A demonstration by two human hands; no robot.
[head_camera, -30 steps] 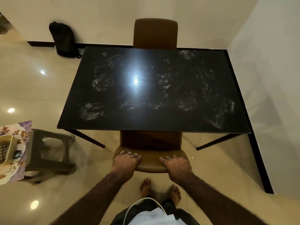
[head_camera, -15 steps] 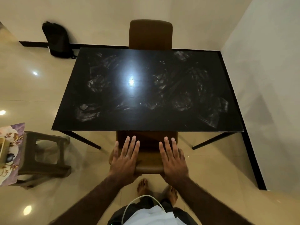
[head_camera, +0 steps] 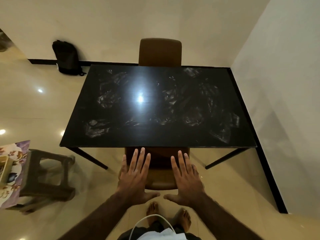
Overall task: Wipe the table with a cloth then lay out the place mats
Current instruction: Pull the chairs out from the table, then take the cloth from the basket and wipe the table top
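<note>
Grip released, left hand (head_camera: 135, 174), right hand (head_camera: 186, 176) now flat over chair (head_camera: 160, 181)

1. Your left hand (head_camera: 136, 177) and right hand (head_camera: 187, 179) are bare, and back from the fingers both forearms run bare to the picture's edge.
2. Well behind the fingers, a thin white cable (head_camera: 150, 216) loops over a white garment (head_camera: 162, 236) on your front.
3. A dark garment (head_camera: 156, 225) shows just beyond it.
4. Your left foot (head_camera: 152, 209) and right foot (head_camera: 183, 218) are bare, just behind your thumbs.
</note>
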